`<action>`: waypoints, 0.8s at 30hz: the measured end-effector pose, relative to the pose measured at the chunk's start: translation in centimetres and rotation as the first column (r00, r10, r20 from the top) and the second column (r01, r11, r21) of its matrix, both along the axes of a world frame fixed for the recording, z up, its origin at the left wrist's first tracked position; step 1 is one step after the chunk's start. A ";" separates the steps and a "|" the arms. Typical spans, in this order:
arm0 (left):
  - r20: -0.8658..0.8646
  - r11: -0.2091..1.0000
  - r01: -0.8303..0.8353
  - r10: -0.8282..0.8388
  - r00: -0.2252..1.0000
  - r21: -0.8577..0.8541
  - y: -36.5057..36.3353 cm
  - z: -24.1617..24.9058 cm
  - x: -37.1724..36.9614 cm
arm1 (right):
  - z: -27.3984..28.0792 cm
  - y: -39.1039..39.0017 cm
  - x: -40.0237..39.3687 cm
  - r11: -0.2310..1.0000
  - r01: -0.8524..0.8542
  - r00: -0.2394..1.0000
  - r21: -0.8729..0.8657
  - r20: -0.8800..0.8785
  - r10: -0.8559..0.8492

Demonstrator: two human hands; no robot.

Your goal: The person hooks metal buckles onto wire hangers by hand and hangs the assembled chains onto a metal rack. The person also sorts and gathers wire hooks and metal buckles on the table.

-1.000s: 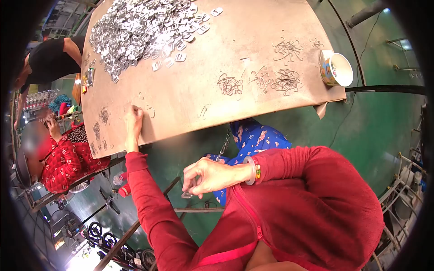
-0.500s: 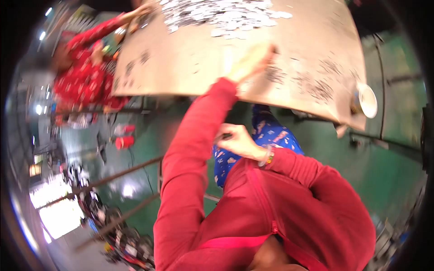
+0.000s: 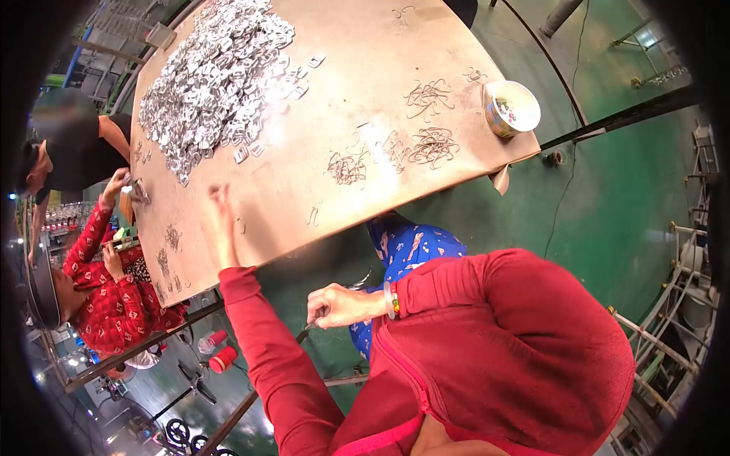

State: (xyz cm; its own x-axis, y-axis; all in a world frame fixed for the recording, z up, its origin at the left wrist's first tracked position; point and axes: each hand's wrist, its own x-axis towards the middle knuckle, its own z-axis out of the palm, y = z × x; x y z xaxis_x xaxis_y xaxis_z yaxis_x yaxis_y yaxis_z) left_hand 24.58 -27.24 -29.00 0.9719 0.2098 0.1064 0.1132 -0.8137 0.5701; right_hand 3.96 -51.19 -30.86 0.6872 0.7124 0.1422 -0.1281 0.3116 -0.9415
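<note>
My left hand (image 3: 222, 216) is over the brown-covered tabletop (image 3: 296, 178), near the front edge and below the big heap of small silvery metal pieces (image 3: 217, 76). It is smeared by motion, so its fingers cannot be read. My right hand (image 3: 334, 305), with bracelets at the wrist, is held above my lap, fingers curled closed. A small dark bit shows at its fingertips, too small to name. Thin bent wire pieces (image 3: 433, 146) lie in loose clusters on the right part of the table. A single wire piece (image 3: 242, 225) lies beside my left hand.
A paper tub (image 3: 511, 109) stands at the table's right corner. On the left, a person in a red patterned top (image 3: 114, 311) has hands at the table edge; another person in black (image 3: 80, 156) is behind. Small wire clusters (image 3: 163, 262) lie near them. Metal rails surround the floor.
The view has turned, so the table and heap show differently. My left hand has moved from near the wire clusters toward the heap side. My right hand stays closed near my lap.
</note>
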 end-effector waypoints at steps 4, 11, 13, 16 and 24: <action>-0.011 0.901 -0.219 0.241 0.970 0.374 3.4 -2.4 -2.3 | 0.3 -0.1 0.5 1.000 -0.009 1.000 0.001 -0.004 0.009; 0.102 0.826 -0.180 0.148 0.984 0.535 3.2 -4.1 -3.4 | 0.5 -0.1 0.8 0.993 -0.060 0.998 -0.102 -0.023 0.058; 0.025 0.781 -0.136 0.152 0.988 0.609 4.2 -5.7 -2.9 | 0.8 -0.4 0.8 0.996 -0.033 0.999 -0.080 -0.030 0.031; 0.021 0.854 -0.113 0.118 0.993 0.507 6.8 -6.1 -1.5 | 1.7 -0.8 0.8 0.996 -0.001 0.999 -0.089 0.050 0.006; 0.046 0.953 -0.269 0.265 0.963 0.142 4.7 -2.1 -1.8 | 2.0 -0.5 0.3 0.994 -0.045 0.979 -0.097 -0.205 0.025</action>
